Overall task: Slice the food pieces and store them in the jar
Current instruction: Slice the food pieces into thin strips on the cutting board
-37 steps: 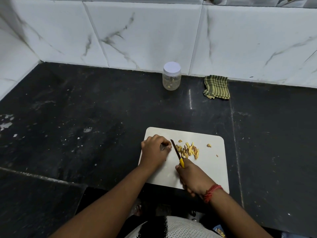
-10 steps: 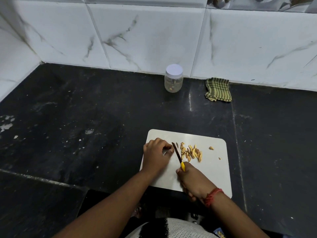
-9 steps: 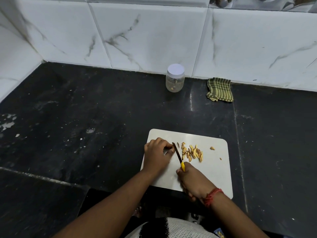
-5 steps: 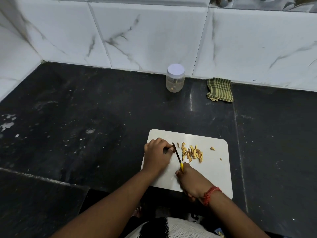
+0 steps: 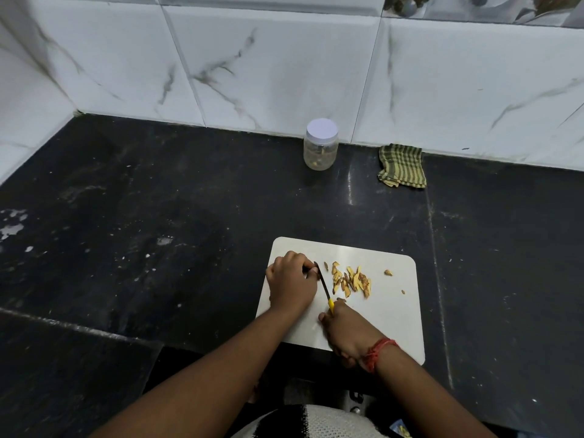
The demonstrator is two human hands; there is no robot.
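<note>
Little has moved: right hand (image 5: 346, 330) grip curls round knife (image 5: 323, 283), left hand (image 5: 290, 281) pinches food.

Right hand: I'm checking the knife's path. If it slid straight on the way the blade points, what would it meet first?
Probably the left hand: the knife in the right hand already has its tip by those fingers.

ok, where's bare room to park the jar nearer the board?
Bare counter left of the cutting board, and between the board and jar. Board's right half past the slices is open. Crowded around the knife, left hand and right hand.
</note>
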